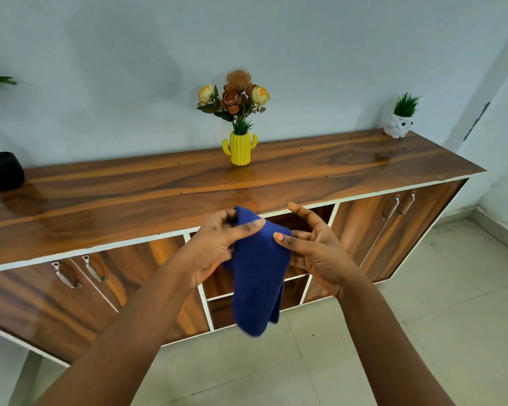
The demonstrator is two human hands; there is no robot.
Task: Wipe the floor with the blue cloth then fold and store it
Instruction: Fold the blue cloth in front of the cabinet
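In the head view, one blue cloth (pixel 258 271) is seen, held up in the air between two hands in front of a long wooden sideboard (pixel 159 200). The cloth is folded over at its top and hangs downward, so that its long axis runs nearly vertical; the folded upper edge is turned up toward the sideboard top and the loose lower end points down at the tiled floor (pixel 423 332), above which it hangs without touching.

The left hand (pixel 217 244) is held at the cloth's upper left, with the thumb laid across the front of the fabric and the fingers curled behind it, so that the fold is pinched. The right hand (pixel 317 247) is held at the upper right edge; its thumb tip is pressed on the cloth's front and at least one finger lies against the fabric's edge, while the remaining fingers are spread apart and raised clear of it.

On the sideboard top three things can be counted: one yellow cactus-shaped vase (pixel 240 148) filled with flowers, one small white owl pot (pixel 398 126) with a green plant near the right end, and one dark object (pixel 0 168) at the left edge, cut off by the frame. Four metal door handles are visible, two on the left doors (pixel 79 272) and two on the right doors (pixel 401 205). Open shelf compartments (pixel 294 221) lie directly behind the cloth.
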